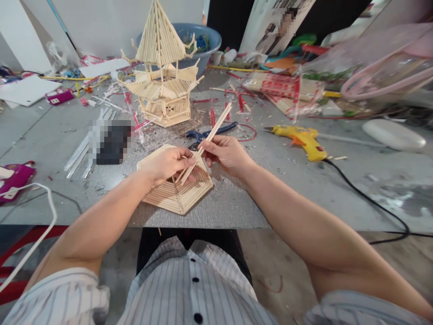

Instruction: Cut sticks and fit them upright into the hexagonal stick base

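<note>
Between my two hands slants a small bundle of thin wooden sticks point(219, 122), its upper end pointing away to the right. My left hand point(171, 163) pinches the lower part with thumb and fingers. Higher up, my right hand point(225, 153) is closed round the same sticks. Directly below lies a hexagonal panel point(179, 203) built of rows of wooden sticks, with a dark opening near its middle, partly covered by my left hand. Behind it, blue-handled pliers point(223, 129) rest on the table. A pagoda model point(162, 90) of similar sticks stands farther back.
A yellow glue gun point(306, 141) with a black cord point(368, 198) lies to the right, near a white rounded object point(394, 134). Clear glue sticks point(79, 151) and a dark blurred rectangle point(113, 142) are at left. Packaged sticks point(284, 85) and a blue basin point(211, 40) sit behind.
</note>
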A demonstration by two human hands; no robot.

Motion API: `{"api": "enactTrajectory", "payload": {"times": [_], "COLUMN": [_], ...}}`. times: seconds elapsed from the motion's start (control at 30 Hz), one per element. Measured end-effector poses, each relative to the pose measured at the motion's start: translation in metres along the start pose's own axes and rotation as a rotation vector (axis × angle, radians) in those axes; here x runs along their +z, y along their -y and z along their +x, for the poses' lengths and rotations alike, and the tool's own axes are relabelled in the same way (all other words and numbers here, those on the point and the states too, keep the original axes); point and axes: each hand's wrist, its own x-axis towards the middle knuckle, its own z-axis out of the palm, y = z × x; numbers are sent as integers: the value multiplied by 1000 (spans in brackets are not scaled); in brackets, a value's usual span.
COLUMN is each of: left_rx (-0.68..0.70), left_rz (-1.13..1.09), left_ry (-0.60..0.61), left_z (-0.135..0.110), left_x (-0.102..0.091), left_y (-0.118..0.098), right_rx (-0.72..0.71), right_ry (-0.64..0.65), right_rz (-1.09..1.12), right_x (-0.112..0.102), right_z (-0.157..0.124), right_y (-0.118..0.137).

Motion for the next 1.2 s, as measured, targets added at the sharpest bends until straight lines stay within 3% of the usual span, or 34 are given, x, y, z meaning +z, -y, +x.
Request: {"api": "enactTrajectory", "payload": {"times": [0.37, 0.57, 0.67, 0.77, 0.9, 1.07, 1.2], "left_rx": [40, 69, 62, 86, 195, 280, 315], "left_rz": [95, 159, 146, 9, -156, -252, -276], "left_ry": [-57, 110, 56, -82, -240, -273, -268], "left_z": [3, 3, 1, 1, 3, 2, 2], "left_x": [3, 0, 1, 2, -1, -1, 1], "left_y": [3, 4, 2, -2, -6, -7, -5], "right_rx": [21, 29, 1, -148, -444, -744, -797], "right_ry": [28, 59, 43, -10, 16, 137, 136], "right_rz": [19, -14, -58, -189, -578, -994, -1099], "right_x": [1, 3, 2, -1, -4, -2, -1], "right_z": [0, -2, -1, -1, -2, -4, -3], "right_y": [-1, -3, -6, -12, -17, -20, -21]}}
